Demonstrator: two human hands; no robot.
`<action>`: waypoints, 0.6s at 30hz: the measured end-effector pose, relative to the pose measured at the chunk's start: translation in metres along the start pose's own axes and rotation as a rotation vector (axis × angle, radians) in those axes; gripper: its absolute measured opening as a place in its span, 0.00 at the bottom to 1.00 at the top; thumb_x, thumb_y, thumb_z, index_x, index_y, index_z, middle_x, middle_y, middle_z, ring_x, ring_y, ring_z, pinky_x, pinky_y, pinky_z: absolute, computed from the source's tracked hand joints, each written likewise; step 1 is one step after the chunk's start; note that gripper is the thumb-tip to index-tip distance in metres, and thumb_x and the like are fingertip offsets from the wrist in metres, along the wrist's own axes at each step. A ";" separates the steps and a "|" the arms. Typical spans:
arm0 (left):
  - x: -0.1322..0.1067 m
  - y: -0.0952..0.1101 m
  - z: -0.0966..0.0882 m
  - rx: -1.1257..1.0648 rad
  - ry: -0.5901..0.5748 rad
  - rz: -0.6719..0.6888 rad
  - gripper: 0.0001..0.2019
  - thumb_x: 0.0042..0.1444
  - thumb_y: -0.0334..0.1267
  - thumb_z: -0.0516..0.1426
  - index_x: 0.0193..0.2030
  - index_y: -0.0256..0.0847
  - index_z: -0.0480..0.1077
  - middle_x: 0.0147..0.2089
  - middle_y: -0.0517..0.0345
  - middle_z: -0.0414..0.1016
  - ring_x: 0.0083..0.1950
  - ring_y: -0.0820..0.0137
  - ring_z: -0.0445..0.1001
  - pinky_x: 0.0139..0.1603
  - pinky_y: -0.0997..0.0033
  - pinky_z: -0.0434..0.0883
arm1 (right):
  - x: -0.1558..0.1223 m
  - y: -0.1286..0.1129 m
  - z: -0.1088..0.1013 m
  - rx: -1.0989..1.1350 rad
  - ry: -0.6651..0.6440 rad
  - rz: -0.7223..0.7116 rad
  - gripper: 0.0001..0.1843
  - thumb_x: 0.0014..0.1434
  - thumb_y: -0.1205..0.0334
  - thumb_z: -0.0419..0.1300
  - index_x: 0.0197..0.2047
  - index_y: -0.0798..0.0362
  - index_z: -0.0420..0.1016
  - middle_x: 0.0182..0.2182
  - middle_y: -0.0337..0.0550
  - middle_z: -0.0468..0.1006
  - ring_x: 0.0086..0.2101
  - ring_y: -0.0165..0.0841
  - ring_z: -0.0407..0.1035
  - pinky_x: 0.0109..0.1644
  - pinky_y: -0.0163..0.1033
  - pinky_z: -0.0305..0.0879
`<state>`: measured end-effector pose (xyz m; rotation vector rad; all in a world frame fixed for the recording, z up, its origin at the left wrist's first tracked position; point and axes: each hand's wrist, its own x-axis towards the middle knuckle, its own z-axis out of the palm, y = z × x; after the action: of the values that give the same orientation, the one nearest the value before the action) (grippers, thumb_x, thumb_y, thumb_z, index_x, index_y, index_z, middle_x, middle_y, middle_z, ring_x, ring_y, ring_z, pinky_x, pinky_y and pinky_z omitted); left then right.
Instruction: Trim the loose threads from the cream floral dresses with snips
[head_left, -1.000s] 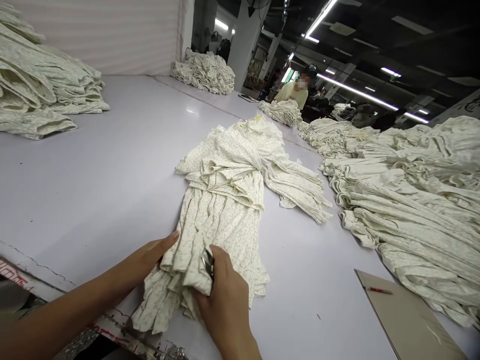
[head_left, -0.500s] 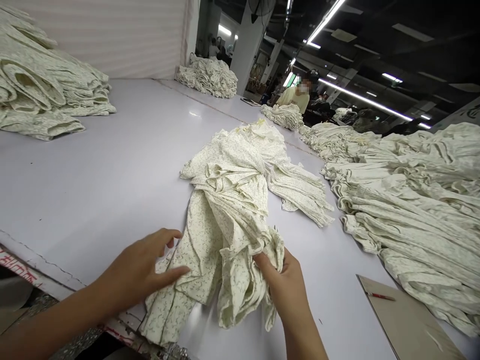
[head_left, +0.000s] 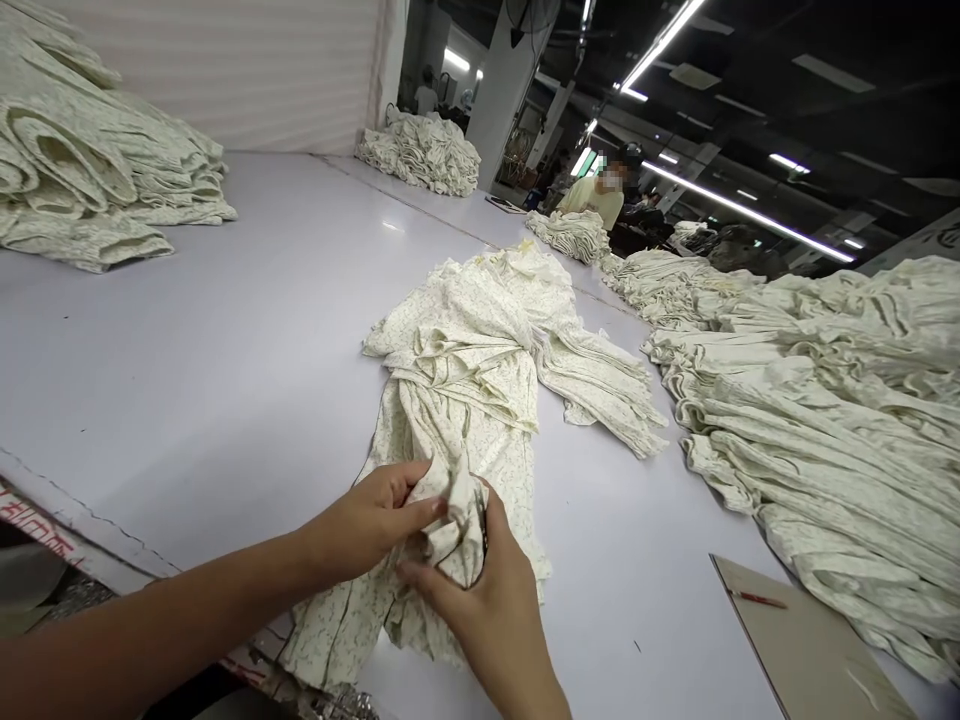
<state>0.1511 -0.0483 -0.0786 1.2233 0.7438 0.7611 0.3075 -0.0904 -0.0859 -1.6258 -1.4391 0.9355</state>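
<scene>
A layered stack of cream cotton garments point(head_left: 465, 350) with a fine green sprig print lies on the pale lilac cutting table point(head_left: 225, 340). Its lower end runs towards me. My left hand point(head_left: 367, 515) and my right hand point(head_left: 484, 600) pinch a bunched fold of this fabric point(head_left: 454, 525) between them, a little above the table. A small dark edge shows by my right fingers, but the hands hide what it is.
Large piles of the same printed fabric point(head_left: 75, 170) lie at the far left and along the right point(head_left: 810, 420). A cardboard sheet point(head_left: 810, 640) with a red pen sits at lower right. A co-worker point(head_left: 596, 200) stands beyond the table. The near table edge runs at lower left.
My hands have come together and gathered the loose fabric into a tight bunch. The lifted layers now sit nearer the stack's middle, and my view has shifted slightly.
</scene>
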 end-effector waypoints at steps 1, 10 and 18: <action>0.004 0.003 0.001 0.015 -0.007 0.005 0.18 0.58 0.52 0.55 0.42 0.39 0.74 0.37 0.53 0.79 0.41 0.62 0.77 0.45 0.63 0.73 | 0.001 0.002 0.002 -0.031 0.036 -0.003 0.35 0.45 0.58 0.68 0.58 0.47 0.67 0.42 0.42 0.81 0.40 0.45 0.75 0.44 0.46 0.70; -0.011 -0.009 -0.042 0.637 0.342 -0.131 0.15 0.59 0.53 0.52 0.38 0.43 0.68 0.30 0.59 0.68 0.31 0.64 0.66 0.30 0.68 0.61 | 0.028 0.006 -0.025 0.139 0.120 -0.026 0.15 0.52 0.53 0.64 0.40 0.53 0.76 0.34 0.45 0.83 0.37 0.44 0.76 0.40 0.43 0.70; -0.027 -0.026 -0.038 1.003 0.314 -0.178 0.16 0.59 0.52 0.52 0.41 0.40 0.65 0.34 0.54 0.72 0.31 0.60 0.69 0.30 0.67 0.58 | 0.036 -0.018 -0.055 0.023 0.130 -0.075 0.16 0.53 0.53 0.63 0.44 0.51 0.75 0.35 0.43 0.81 0.37 0.43 0.74 0.39 0.41 0.67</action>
<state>0.1079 -0.0549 -0.1090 1.9041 1.5796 0.4158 0.3523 -0.0572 -0.0473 -1.5749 -1.3860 0.7862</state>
